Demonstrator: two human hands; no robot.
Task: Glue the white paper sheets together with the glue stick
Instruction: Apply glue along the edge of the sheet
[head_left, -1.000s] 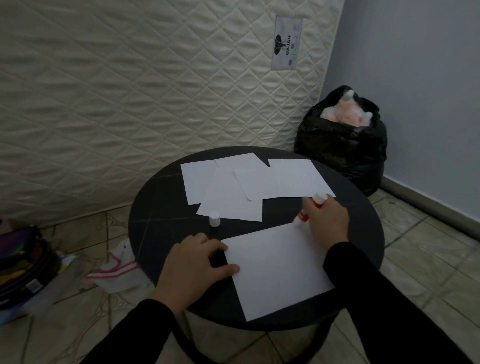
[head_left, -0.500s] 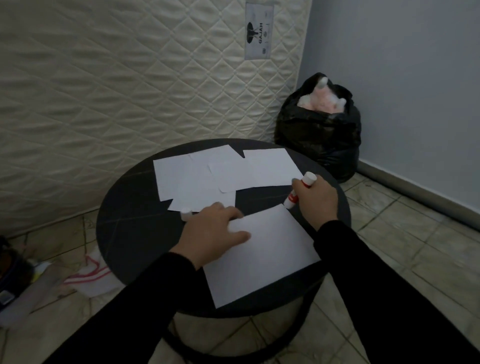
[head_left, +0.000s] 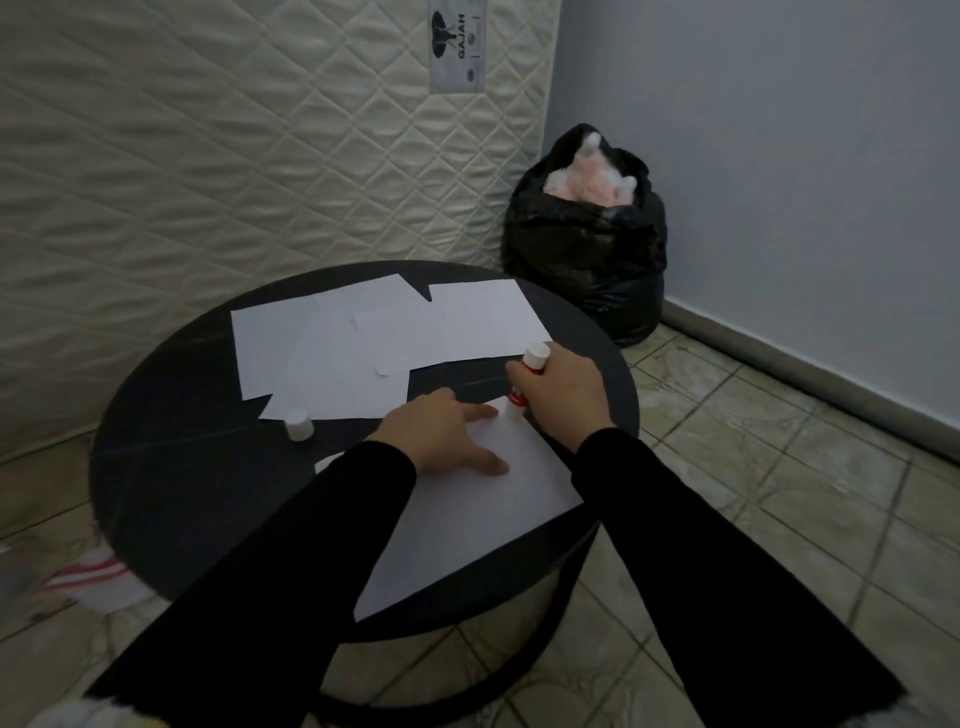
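We are seeing a round black bench (head_left: 171, 467) with a white rectangular paper sheet (head_left: 467, 525) lying on its near side, one corner hanging past the bench rim. The left hand (head_left: 441, 439) is lying flat on this sheet, fingers (head_left: 480, 413) straight and spread, pressing it down. The right hand (head_left: 558, 392) is gripping a white glue stick with red label (head_left: 524, 382), fingers curled round the tube; the stick is tilting, lower tip touching the far corner of the near sheet, upper end sticking out above the fist. Both arms are wearing black sleeves (head_left: 701, 545).

Beyond the near sheet, a loose pile of overlapping white paper sheets (head_left: 374, 343) is lying on the far half of the bench. A small white cylindrical cap (head_left: 298, 424) is standing upright just beside the near edge of that pile, to the left of the left hand, apart from it.

Behind the bench, a cream quilted mattress (head_left: 208, 156) is leaning upright, a label (head_left: 457, 47) near its top. Right of the mattress, a black plastic bag (head_left: 587, 249) with pink-white fluffy stuff (head_left: 589, 179) showing at its mouth is sitting on the tiled floor (head_left: 779, 467) against a pale blue wall (head_left: 779, 130). Left of the bench, a white cloth with red stripes (head_left: 88, 574) is lying on the floor.
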